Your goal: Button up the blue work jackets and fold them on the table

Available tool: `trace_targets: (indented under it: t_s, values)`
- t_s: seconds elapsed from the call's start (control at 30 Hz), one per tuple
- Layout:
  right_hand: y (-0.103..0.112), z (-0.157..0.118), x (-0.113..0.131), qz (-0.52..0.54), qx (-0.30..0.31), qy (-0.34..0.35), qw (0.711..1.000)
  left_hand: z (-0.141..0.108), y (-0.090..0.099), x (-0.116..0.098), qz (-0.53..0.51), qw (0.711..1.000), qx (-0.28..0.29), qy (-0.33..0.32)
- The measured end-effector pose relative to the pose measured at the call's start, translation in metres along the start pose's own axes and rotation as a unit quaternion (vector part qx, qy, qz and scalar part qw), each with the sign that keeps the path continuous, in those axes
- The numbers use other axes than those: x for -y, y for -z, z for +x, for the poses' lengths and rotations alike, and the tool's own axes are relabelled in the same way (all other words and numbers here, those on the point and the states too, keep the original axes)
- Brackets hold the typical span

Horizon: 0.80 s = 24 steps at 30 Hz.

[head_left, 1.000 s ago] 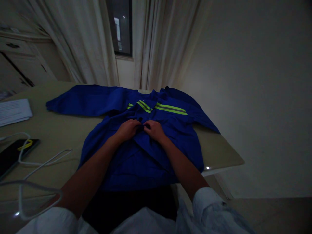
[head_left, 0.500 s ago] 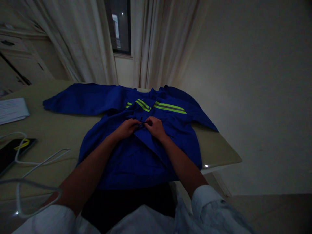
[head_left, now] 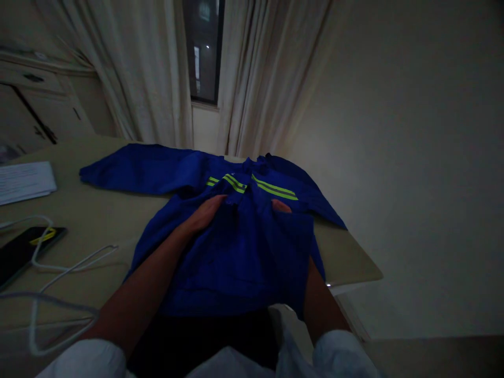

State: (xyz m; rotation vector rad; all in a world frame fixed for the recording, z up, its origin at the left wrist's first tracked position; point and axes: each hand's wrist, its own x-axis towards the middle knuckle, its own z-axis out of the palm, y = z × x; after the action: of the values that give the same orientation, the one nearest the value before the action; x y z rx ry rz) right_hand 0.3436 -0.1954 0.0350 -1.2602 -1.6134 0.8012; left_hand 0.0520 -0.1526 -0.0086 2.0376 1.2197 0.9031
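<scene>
A blue work jacket (head_left: 248,252) with yellow-green stripes lies front up on the table, sleeves out to the sides. My left hand (head_left: 207,212) grips the left front near the button edge, below the chest stripes. The fingertips are partly lost in dark folds. My right hand (head_left: 281,206) holds the right front panel, lifted and folded outward. That flap drapes over my right wrist and hides most of the hand. Between the hands the front hangs open in shadow.
On the table (head_left: 153,210) at the left are papers (head_left: 25,181), a black phone-like object (head_left: 23,252) with a yellow mark, and a white cable (head_left: 74,269). Curtains (head_left: 145,73) and a window stand behind. A wall (head_left: 401,157) rises on the right.
My hands were together at the button edge; my right hand has moved right, pulling the right front panel open and outward. My left hand stays near the middle. The view has shifted slightly.
</scene>
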Motion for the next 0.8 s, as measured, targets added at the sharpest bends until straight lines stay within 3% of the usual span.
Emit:
trace_targets:
  t_s: [0.1,0.23,0.27,0.3,0.37,0.43,0.47,0.53,0.6,0.7,0.8]
  values:
    - [0.005,-0.044,0.011,0.086,-0.012,-0.025,0.996,-0.015,-0.023,-0.012,0.145,0.98,0.135,-0.012]
    - [0.013,-0.086,0.028,0.104,-0.185,-0.003,0.977,-0.054,-0.041,-0.033,0.214,0.949,0.223,-0.067]
    - [0.012,-0.094,0.032,0.083,-0.188,0.013,0.979,-0.065,-0.042,-0.037,0.209,0.947,0.231,-0.076]
    - [0.008,-0.101,0.036,0.06,-0.149,0.031,0.987,-0.075,-0.043,-0.04,0.202,0.947,0.235,-0.08]
    - [-0.004,-0.113,0.042,0.02,0.028,0.07,0.997,-0.094,-0.042,-0.044,0.195,0.949,0.236,-0.079]
    - [-0.019,-0.12,0.046,0.0,0.199,0.109,0.974,-0.106,-0.039,-0.045,0.204,0.945,0.241,-0.085]
    - [-0.025,-0.121,0.046,-0.002,0.236,0.123,0.964,-0.108,-0.036,-0.044,0.211,0.941,0.247,-0.092]
    - [-0.028,-0.112,0.043,-0.007,0.223,0.141,0.965,-0.104,-0.028,-0.042,0.213,0.936,0.259,-0.106]
    - [-0.022,-0.087,0.035,-0.029,0.161,0.146,0.976,-0.087,-0.018,-0.041,0.195,0.944,0.248,-0.095]
    - [-0.004,-0.024,0.013,-0.126,0.095,0.155,0.975,-0.043,-0.008,-0.04,0.193,0.968,0.154,-0.05]
    - [0.009,0.053,-0.018,-0.239,0.06,0.139,0.959,0.007,-0.017,-0.035,0.225,0.97,0.065,-0.06]
